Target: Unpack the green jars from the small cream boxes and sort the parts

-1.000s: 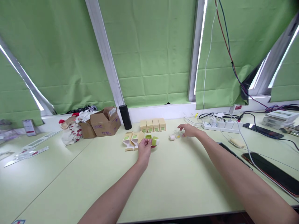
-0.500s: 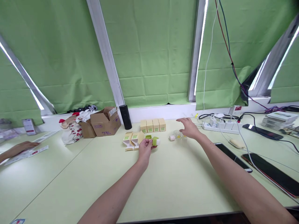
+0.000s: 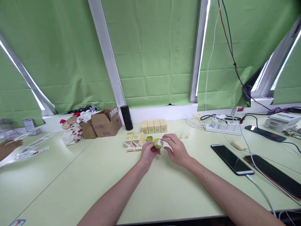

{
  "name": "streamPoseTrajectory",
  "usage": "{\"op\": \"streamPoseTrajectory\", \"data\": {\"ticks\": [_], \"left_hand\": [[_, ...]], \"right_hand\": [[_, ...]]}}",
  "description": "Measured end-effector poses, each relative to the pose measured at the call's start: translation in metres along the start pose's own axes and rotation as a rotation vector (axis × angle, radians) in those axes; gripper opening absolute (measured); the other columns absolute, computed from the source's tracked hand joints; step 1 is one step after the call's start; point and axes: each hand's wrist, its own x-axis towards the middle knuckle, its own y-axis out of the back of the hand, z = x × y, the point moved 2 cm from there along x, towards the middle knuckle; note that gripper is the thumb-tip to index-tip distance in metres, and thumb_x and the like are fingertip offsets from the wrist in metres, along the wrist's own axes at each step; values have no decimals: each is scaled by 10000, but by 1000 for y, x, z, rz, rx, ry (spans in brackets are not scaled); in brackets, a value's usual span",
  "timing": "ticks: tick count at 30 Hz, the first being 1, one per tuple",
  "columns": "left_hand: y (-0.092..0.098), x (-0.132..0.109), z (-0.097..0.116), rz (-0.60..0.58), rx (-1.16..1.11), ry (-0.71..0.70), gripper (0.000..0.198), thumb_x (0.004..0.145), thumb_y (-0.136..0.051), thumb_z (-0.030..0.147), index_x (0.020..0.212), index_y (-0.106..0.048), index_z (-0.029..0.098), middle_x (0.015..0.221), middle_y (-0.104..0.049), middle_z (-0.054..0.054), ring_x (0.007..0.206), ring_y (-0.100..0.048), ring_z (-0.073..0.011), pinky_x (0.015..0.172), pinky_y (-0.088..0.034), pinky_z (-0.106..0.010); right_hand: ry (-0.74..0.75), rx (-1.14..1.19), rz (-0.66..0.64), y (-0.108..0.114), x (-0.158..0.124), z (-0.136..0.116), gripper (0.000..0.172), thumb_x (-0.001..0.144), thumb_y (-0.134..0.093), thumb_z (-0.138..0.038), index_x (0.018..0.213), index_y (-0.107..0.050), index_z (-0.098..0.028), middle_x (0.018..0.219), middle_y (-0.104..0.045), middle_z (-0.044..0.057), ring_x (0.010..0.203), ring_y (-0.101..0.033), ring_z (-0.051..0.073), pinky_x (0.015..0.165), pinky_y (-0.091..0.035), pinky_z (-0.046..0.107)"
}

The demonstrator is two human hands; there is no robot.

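Observation:
My left hand (image 3: 148,152) is closed around a small green case with a white rounded part (image 3: 158,143), which faces right. My right hand (image 3: 176,149) is just to its right, fingers bent and apart, with a gap between thumb and forefinger. Its fingertips are at the white part; whether they touch it is unclear. Behind the left hand lies a small green open tray-like piece (image 3: 149,138). To its left are opened cardboard boxes (image 3: 134,141) with white insides. Behind my right hand lie clear plastic cups with yellow bits (image 3: 183,135).
Several small closed tan boxes (image 3: 154,126) stand in a row, near a black cylinder (image 3: 126,117) and a brown carton (image 3: 106,123). Phones (image 3: 232,159), cables and a power strip (image 3: 223,128) are on the right. Another person's hand (image 3: 10,147) is at far left.
My right hand has come left and down, from above the clear cups to the green case. The case has turned in my left hand. The small pinkish-white piece is no longer visible beside the cups.

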Motion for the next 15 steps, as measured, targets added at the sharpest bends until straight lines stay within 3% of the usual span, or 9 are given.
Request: {"op": "streamPoseTrajectory", "data": {"ticks": [9, 15], "left_hand": [[-7, -7, 0, -50, 27, 19, 286, 686, -782, 341, 723, -542, 189, 603, -629, -3, 469, -588, -152, 462, -490, -292], [-6, -6, 3, -53, 45, -5, 433, 771, -730, 589, 751, -569, 187, 622, -649, -30, 442, -575, -159, 416, -447, -289]], "right_hand": [[6, 18, -3, -4, -5, -1, 443, 940, -539, -107, 1327, -581, -319, 1272, -629, 109, 1148, -603, 304, 871, -588, 471], [-200, 305, 86, -3, -5, 3, 301, 951, -634, -262, 1248, -640, -315, 1254, -624, 104, 1159, -607, 290, 812, -610, 427]]}}
